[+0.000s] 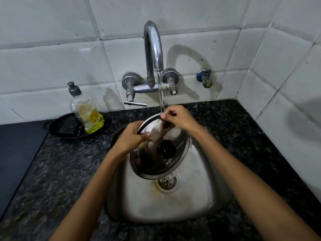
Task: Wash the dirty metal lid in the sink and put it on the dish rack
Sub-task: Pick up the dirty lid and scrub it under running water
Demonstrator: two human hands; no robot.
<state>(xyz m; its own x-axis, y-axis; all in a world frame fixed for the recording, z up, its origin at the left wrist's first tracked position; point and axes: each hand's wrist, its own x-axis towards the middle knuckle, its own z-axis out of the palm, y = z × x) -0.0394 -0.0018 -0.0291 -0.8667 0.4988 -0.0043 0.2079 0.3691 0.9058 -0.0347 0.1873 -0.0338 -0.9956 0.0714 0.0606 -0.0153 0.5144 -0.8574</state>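
The round metal lid (171, 164) with a black knob is held tilted over the steel sink (196, 193), its top edge under the running water. My left hand (133, 136) grips the lid's left rim. At the upper rim, my right hand (177, 118) has its fingers closed on the lid where the stream lands. White foam or a pale scrubber shows on the lid between my two hands; I cannot tell which. No dish rack is in view.
The chrome tap (153, 49) runs a steady stream. A dish soap bottle (86, 111) stands on a black dish (69, 127) at the left on the dark granite counter (57, 171). The sink drain (167, 182) lies below the lid. Tiled walls close the back and right.
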